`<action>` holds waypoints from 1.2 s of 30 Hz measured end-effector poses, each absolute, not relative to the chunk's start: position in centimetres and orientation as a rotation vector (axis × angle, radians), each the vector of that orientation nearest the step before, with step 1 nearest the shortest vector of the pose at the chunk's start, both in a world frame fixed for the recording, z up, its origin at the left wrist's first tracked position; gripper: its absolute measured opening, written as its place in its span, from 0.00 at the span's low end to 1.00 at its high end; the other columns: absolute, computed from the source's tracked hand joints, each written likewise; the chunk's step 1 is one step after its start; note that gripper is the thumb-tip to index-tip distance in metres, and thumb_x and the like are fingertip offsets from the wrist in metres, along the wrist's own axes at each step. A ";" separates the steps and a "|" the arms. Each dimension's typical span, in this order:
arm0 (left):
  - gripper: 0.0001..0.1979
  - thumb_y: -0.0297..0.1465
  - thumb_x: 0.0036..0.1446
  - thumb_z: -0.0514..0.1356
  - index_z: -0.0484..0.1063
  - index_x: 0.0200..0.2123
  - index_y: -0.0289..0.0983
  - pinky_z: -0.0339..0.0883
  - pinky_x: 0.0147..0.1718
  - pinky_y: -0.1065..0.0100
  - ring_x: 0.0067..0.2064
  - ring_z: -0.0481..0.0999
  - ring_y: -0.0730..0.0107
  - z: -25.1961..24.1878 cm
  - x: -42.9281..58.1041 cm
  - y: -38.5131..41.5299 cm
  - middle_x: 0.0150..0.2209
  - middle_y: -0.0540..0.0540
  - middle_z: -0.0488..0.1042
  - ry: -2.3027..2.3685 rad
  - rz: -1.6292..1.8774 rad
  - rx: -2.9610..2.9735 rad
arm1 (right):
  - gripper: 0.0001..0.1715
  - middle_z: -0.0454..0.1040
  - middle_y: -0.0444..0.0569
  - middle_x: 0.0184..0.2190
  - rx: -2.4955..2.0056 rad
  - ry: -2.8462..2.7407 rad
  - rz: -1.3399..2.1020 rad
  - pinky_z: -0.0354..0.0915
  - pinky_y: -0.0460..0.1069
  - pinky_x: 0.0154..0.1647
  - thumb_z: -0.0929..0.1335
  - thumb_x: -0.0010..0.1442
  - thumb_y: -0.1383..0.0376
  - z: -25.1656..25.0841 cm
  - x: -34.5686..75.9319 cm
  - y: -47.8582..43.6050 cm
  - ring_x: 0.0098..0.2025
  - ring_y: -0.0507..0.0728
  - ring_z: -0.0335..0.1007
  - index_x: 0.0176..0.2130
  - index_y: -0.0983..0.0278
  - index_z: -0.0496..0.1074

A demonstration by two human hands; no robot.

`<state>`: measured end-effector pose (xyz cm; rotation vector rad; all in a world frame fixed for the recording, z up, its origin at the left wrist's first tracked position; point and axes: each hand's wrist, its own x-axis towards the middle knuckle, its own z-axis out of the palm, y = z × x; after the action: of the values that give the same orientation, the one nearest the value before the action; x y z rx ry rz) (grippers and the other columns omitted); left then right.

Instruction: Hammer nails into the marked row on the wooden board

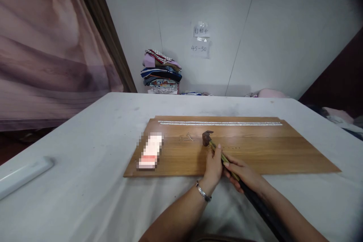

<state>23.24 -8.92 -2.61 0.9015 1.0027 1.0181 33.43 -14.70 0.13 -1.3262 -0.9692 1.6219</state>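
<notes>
A claw hammer [206,139] with a rusty head and a long handle, dark toward its lower end, slants across the wooden board [297,155]. My right hand [246,174] is wrapped round its handle. My left hand [214,164] rests at the board's near part, just below the hammer head, fingers drawn together. What they pinch, if anything, is hidden. Several loose nails [187,137] lie left of the hammer head. Right of it runs a row of small dark dots [232,147] in the wood; whether nail heads or holes, I cannot tell.
Two white ruled strips [221,123] run along the board's far side. A blurred-out bright object [150,151] lies on its left end. The board is on a white-covered table [85,128]. Folded cloths [161,70] are stacked by the back wall; a white bar-shaped object [25,176] lies left.
</notes>
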 end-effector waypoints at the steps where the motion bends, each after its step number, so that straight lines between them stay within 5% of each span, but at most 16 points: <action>1: 0.22 0.51 0.54 0.57 0.69 0.34 0.36 0.64 0.36 0.68 0.31 0.66 0.70 -2.6 23.2 -8.9 0.27 0.51 0.67 1.008 1.018 0.910 | 0.45 0.67 0.38 0.22 -1.323 -0.966 1.621 0.57 0.40 0.08 0.69 0.56 0.52 0.1 33.5 -14.8 0.12 0.45 0.55 0.67 0.60 0.53; 36: 0.20 0.49 0.56 0.55 0.69 0.35 0.36 0.63 0.43 0.65 0.39 0.70 0.65 -2.4 23.3 -8.8 0.35 0.46 0.72 0.987 1.031 0.979 | 0.45 0.67 0.38 0.23 -1.315 -0.956 1.629 0.57 0.40 0.08 0.69 0.56 0.52 0.1 33.6 -15.0 0.12 0.45 0.54 0.67 0.60 0.52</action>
<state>23.30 -8.83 -2.40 0.9786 0.9871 1.0306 33.56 -15.01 0.15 -1.3149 -0.9558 1.6288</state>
